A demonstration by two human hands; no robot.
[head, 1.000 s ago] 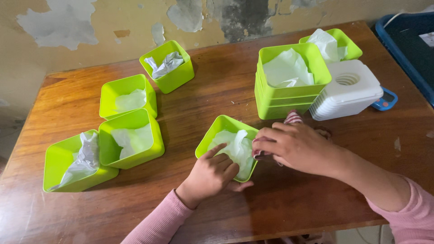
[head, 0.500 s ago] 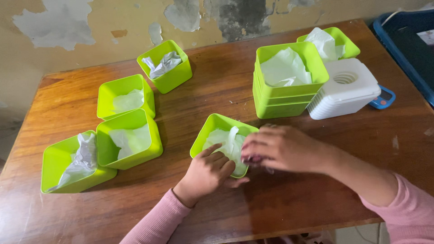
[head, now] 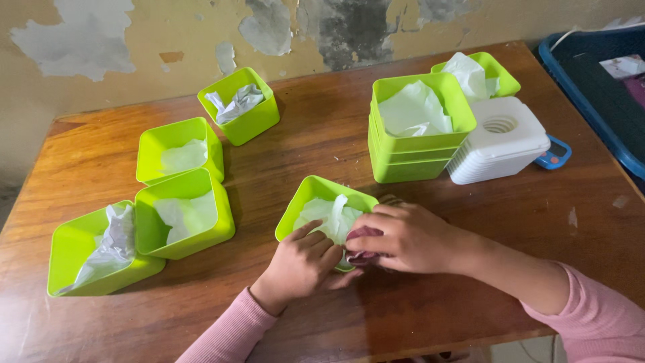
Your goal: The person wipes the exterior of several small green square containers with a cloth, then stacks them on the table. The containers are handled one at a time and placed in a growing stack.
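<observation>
Green plastic box (head: pixel 306 202) sits mid-table (head: pixel 470 215) lined with white tissue (head: pixel 332 215); left hand (head: pixel 302 262) grips its near wall to steady it, while right hand (head: pixel 410 235) pinches a dark red cloth (head: pixel 366 235) over the rim.

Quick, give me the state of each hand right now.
Left hand: fingers curled, resting on the green box and its white tissue.
Right hand: closed on a dark red cloth.
</observation>
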